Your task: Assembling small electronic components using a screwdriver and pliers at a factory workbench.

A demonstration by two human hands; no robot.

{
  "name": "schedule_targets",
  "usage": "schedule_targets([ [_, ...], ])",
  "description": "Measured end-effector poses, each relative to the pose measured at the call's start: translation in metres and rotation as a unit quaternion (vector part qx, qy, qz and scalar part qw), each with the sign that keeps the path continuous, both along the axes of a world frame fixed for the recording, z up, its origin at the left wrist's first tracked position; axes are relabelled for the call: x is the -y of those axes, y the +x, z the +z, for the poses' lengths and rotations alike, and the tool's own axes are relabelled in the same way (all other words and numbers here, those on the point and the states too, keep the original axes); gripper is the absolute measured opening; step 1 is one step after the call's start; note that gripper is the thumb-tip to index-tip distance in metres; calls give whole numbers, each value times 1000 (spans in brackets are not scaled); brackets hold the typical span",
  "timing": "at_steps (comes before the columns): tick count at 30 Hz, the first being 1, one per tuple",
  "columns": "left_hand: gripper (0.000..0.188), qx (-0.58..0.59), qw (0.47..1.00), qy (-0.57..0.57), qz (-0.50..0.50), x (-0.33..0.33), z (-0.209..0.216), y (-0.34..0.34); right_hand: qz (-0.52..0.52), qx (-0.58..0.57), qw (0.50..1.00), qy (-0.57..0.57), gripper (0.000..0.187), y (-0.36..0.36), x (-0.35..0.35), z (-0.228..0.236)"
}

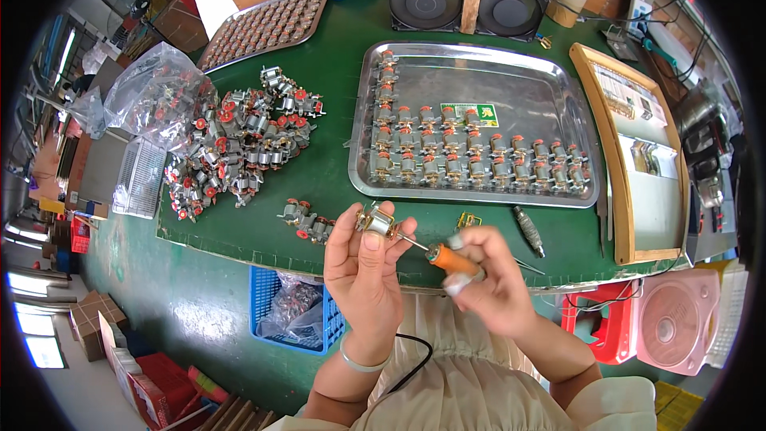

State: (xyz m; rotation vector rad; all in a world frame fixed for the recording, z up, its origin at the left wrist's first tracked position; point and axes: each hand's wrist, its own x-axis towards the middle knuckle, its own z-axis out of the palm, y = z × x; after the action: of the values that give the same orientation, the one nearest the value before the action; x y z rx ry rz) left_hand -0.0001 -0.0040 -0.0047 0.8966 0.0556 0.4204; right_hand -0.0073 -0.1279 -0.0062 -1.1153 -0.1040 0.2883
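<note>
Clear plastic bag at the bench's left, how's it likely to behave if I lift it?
The bag will probably sag, since it looks thin and crumpled. It may feel heavy, given the red-and-metal parts showing through.

Gap btwn motor pile (255, 132) & steel tray (495, 68); loose motors (297, 212) part-block nr end.

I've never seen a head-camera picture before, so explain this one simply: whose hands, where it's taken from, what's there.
There is no robot: a fisheye camera worn on a person's head looks down at the work, making straight edges bend. The person's left hand holds a small metal motor-like part; the right hand grips an orange-handled tool, its thin shaft pointing at that part. On the green table lie a heap of similar parts and a metal tray with parts in rows.
</note>
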Motion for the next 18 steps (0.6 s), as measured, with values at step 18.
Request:
schedule_targets([
  [18, 31, -20, 999, -37, -12, -7, -3, -4, 151, -189, 968, -65, 28, 20, 21, 18],
])
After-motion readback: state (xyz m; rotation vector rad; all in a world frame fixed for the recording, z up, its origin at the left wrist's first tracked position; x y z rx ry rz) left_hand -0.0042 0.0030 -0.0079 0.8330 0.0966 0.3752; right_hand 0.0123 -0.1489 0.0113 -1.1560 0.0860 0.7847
